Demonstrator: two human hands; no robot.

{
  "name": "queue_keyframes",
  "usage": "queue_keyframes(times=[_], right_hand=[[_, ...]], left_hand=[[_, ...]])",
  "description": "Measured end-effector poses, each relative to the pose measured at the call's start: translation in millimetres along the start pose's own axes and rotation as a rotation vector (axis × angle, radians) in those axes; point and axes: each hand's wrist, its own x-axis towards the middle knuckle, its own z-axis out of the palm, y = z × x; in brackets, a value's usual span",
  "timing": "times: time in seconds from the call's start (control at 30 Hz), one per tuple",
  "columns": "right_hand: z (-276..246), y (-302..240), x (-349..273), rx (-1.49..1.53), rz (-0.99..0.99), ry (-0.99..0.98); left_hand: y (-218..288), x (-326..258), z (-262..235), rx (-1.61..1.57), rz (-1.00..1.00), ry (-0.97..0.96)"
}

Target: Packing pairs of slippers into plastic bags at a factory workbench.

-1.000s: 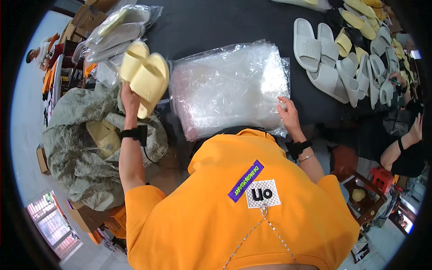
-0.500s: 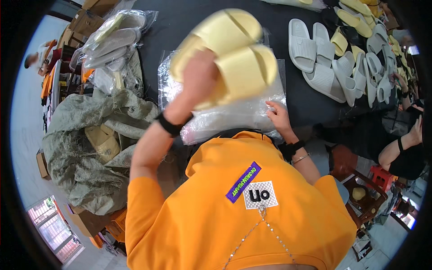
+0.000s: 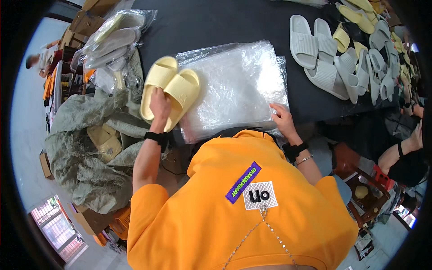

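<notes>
Left hand (image 3: 160, 105) holds both yellow slippers (image 3: 185, 90) side by side, at left edge of bags (image 3: 238, 85), likely keeping them paired. Right hand (image 3: 283, 120) at right edge; can't tell if gripping.

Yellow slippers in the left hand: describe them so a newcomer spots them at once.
On the black table, find the stack of clear bags by the near edge. At the stack's left, the left hand holds the yellow slippers side by side. Unlike the loose yellow ones at far right, this pair is in that hand.
</notes>
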Motion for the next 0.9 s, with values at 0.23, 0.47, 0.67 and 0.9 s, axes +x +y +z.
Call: queue_keyframes(times=[0.23,0.47,0.67,0.9], right_hand=[[-0.6,-4.9,2.1,-0.015,0.004,-0.081],[3.4,-0.8,-15.1,-0.086,-0.049,-0.007],[-6.5,2.4,-25.3,-0.133,-0.049,0.07],[3.3,-44.0,-14.0,-0.67,-0.274,0.216]], left_hand=[[142.3,35.4,-48.1,-0.17,0.428,0.044],[198.9,27.3,80.5,-0.015,0.571,-0.273],[115.1,78.0,81.3,0.044,0.311,-0.151],[80.8,94.8,-8.7,0.159,0.186,0.026]])
